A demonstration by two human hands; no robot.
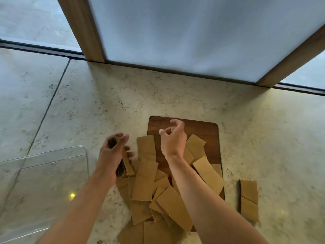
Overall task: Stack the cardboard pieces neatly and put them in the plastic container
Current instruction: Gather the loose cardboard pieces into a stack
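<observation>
Head view, left to right. Clear plastic container [52, 166] sits at lower left on the marble worktop [263, 138], nothing visible inside it. Just right of it, left hand [112, 155] grips a stack of cardboard pieces [125, 164] held on edge, fingers curled round it, above the left edge of the pile. Loose cardboard pieces [146, 180] lie overlapping in a messy pile, partly on a dark wooden board [202, 131], partly on the worktop. Right hand [173, 138] hovers over the board's far end, fingers curled, thumb and forefinger near each other, nothing visibly held. Two more pieces [248, 199] lie apart at right.
</observation>
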